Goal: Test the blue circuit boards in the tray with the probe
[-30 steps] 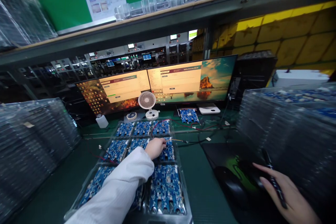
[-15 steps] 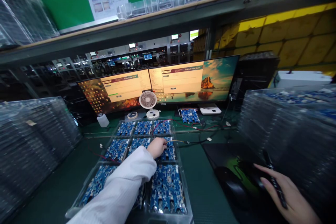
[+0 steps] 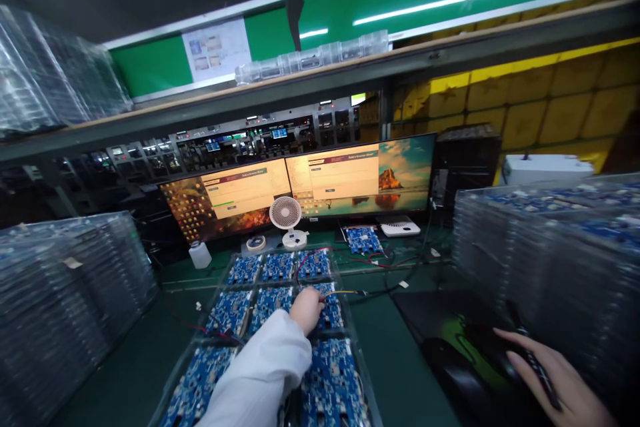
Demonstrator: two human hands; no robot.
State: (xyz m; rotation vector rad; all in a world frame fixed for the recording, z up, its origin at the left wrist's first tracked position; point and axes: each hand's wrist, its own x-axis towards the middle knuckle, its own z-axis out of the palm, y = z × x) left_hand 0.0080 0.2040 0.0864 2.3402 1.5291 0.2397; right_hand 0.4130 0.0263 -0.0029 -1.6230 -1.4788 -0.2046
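My left hand [image 3: 307, 310] is closed in a pinch on the end of a thin cable [image 3: 345, 292] with yellow and dark wires, over the right-hand blue circuit board [image 3: 333, 307] of the tray's middle row. The fingers hide the cable's tip, so whether it is plugged in cannot be seen. Under my white sleeve lies a clear plastic tray [image 3: 367, 373] of several blue circuit boards. My right hand [image 3: 560, 373] has a black pen [image 3: 543, 373] held between thumb and fingers. Its fingertips reach a dark computer mouse [image 3: 483, 341] on a black mouse pad [image 3: 420, 307].
Another black mouse [image 3: 455, 367] lies left of my right hand. Tall stacks of clear trays stand left [image 3: 75, 307] and right [image 3: 545, 267]. Two monitors [image 3: 340, 180], a small white fan [image 3: 286, 217], a tape roll [image 3: 256, 243], a white bottle [image 3: 200, 255] and a separate board [image 3: 364, 240] are behind the tray.
My view has tilted up, so the bench appears lower in the picture. My left hand keeps its pinch at the same board, and my right hand stays at the mouse with the pen.
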